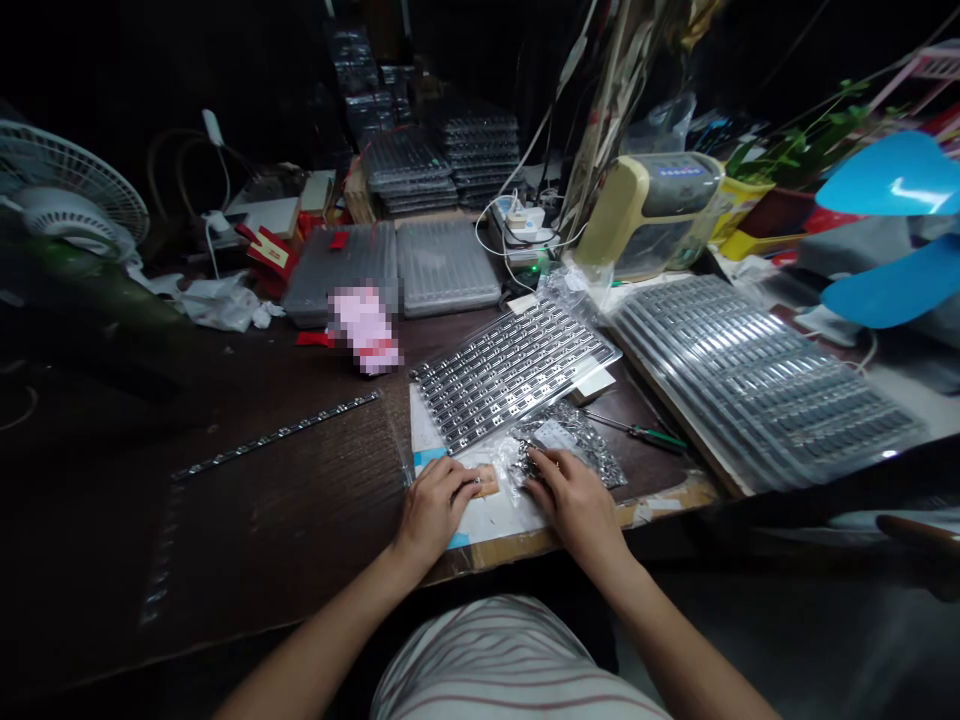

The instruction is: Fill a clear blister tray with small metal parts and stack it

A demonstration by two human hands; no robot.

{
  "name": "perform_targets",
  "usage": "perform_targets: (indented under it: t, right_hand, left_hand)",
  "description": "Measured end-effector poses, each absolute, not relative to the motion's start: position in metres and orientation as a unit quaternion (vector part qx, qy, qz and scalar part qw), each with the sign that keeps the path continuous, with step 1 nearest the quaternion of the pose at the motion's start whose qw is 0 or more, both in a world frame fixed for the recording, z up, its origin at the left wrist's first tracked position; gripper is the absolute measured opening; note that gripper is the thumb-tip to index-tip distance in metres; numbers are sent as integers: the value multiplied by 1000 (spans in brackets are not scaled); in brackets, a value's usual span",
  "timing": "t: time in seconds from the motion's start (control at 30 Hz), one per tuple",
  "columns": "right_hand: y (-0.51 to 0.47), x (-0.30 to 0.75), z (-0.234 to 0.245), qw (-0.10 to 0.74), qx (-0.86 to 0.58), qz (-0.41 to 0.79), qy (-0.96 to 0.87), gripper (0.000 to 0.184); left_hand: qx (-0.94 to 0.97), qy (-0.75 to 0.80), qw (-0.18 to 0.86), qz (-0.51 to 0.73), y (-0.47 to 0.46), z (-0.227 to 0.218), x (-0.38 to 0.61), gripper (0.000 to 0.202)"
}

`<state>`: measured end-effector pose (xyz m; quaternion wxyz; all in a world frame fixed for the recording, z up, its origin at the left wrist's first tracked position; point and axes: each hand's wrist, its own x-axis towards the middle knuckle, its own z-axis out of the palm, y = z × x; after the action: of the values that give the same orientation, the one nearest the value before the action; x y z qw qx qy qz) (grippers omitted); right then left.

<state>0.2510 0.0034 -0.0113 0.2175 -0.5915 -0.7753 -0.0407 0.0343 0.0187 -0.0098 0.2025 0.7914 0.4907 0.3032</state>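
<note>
My left hand (433,505) rests at the table's front edge, thumb and index finger pinched together on a small metal part (477,481). Just under those fingertips lies a small tan block (488,482) on a white sheet (491,522). My right hand (581,505) reaches into an open clear plastic bag (607,462) of small shiny metal parts. Its fingers are curled in among them; what they grip is too small to make out. Behind both hands, a clear ridged tray (517,372) filled with rows of metal pieces lies tilted.
A green-handled screwdriver (656,436) lies right of the bag. Filled trays (765,380) are stacked at right. On the left lie a clear empty tray (300,500) with one filled row and a fan (71,190). Further back stand closed trays (446,265) and a yellowish machine (649,215).
</note>
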Motion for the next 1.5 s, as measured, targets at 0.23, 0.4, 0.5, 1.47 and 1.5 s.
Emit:
perform_targets:
  t: [0.23,0.4,0.5,1.47,1.5]
  right_hand:
    - [10,252,-19,215,-597,-22,-773,20]
    - [16,251,-16,279,-583,-5,-763,23]
    - [15,252,-10,317,-578,20,-752,21]
    - [15,252,-11,200,-527,-40,-825,21]
    - [16,253,-14,217,-529,-33,-820,19]
  left_hand:
    - [795,489,199,299,19,-10,37,13]
    - [784,479,209,335,19,-9,36,11]
    - [754,488,227,376,18,-8,31,11]
    - [719,506,282,385,29,4,27,11]
    - [732,494,280,377,30,5,32,11]
